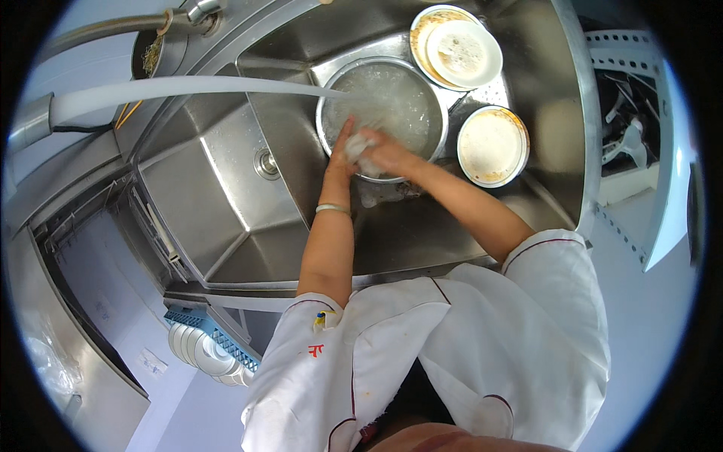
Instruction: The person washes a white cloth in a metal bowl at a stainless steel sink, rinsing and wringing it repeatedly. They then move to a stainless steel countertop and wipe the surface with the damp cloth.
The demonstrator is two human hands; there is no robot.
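Note:
My left hand (pixel 342 148) and my right hand (pixel 387 151) meet over the near rim of a round metal basin (pixel 444 121) in the right sink bowl. A pale, blurred wad (pixel 357 147), perhaps a cloth, is between them; my right hand is closed on it, while my left hand lies against it with its fingers stretched out. Cloudy water fills the basin, and a stream of water (pixel 197 85) pours in from the left. Soiled plates (pixel 421 39) are stacked behind the basin, with a smaller white dish (pixel 460 48) on top. Another stained dish (pixel 492 148) sits to the right.
The left sink bowl (pixel 226 181) has a drain (pixel 267 164) beside the divider. A metal pot (pixel 172 51) stands at the back left. White dishes (pixel 203 350) sit in a blue rack (pixel 212 333) below left. Utensils (pixel 627 144) lie in a container at the right.

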